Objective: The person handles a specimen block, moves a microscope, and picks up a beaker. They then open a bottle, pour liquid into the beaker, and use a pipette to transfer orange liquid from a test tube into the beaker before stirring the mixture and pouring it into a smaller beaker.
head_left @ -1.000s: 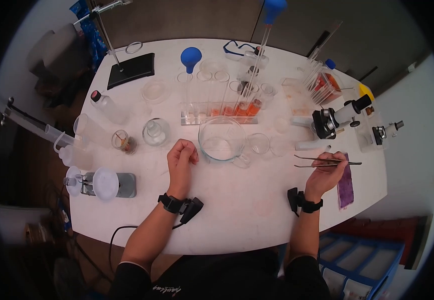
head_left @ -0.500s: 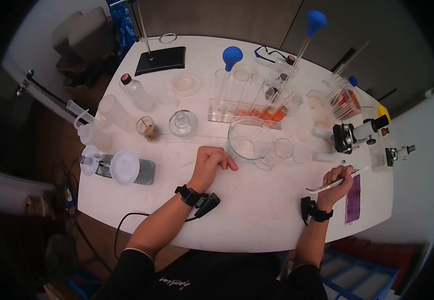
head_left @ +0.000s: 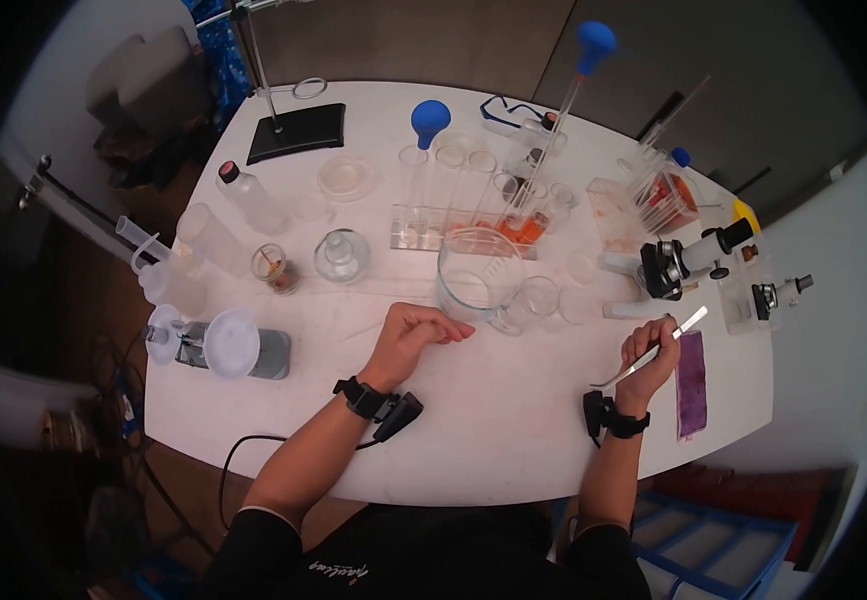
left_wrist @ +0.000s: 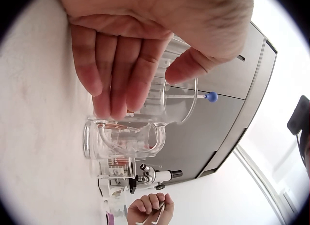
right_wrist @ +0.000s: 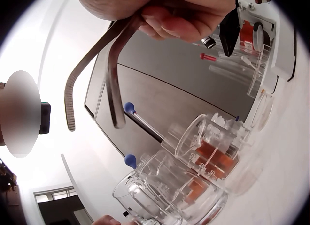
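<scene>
In my right hand (head_left: 650,358) I hold a pair of metal tweezers (head_left: 694,320) aslant, the bent tips toward the lower left. The right wrist view shows the two tweezer arms (right_wrist: 114,84) standing apart with nothing between their tips. My left hand (head_left: 409,342) is empty, its fingers loosely extended just in front of a clear glass measuring cup (head_left: 451,290). Seen from the left wrist, those fingers (left_wrist: 118,84) overlap the cup's edge. Beyond the cup, a clear rack (head_left: 414,242) carries test tubes, some with orange-red liquid.
Right of the cup are small glass dishes (head_left: 540,296), a microscope (head_left: 664,268) and a purple cloth (head_left: 692,385). On the left stand a stoppered glass bottle (head_left: 342,258), a jar (head_left: 276,270), a red-capped bottle (head_left: 249,195) and an alcohol-lamp-like grey container (head_left: 272,354). A stand (head_left: 299,132) is behind.
The tweezers have turned in my right hand from nearly level to slanting. My left fingers have uncurled and reach nearer the measuring cup. The head view has shifted.
</scene>
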`<move>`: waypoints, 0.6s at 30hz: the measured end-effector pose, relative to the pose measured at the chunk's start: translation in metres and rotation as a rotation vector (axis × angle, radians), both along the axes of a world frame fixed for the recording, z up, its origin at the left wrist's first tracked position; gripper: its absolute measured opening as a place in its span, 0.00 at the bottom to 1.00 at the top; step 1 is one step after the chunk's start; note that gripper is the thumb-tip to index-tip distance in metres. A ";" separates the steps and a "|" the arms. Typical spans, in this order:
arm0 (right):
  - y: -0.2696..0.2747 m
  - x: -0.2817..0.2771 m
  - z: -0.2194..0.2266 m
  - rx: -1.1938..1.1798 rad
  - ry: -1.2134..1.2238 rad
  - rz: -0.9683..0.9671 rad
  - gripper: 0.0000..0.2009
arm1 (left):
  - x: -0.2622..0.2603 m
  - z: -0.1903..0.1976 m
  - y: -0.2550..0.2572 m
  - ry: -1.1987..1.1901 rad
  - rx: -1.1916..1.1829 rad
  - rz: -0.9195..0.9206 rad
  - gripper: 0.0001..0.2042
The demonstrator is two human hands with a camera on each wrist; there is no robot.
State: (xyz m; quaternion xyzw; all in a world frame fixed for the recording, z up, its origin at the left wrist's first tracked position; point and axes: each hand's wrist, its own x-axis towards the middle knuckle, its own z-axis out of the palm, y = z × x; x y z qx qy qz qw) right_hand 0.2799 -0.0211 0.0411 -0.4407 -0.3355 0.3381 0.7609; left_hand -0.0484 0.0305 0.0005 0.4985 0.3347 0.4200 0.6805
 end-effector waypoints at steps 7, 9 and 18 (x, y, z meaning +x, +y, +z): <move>0.001 0.001 -0.002 -0.021 -0.041 0.006 0.13 | 0.000 0.003 0.002 0.014 0.020 0.101 0.14; 0.003 -0.001 -0.002 -0.016 -0.041 -0.035 0.12 | 0.001 0.002 0.003 0.020 0.027 0.119 0.14; 0.001 -0.001 0.004 -0.043 -0.349 -0.041 0.10 | 0.002 0.006 0.004 -0.070 0.010 -0.148 0.20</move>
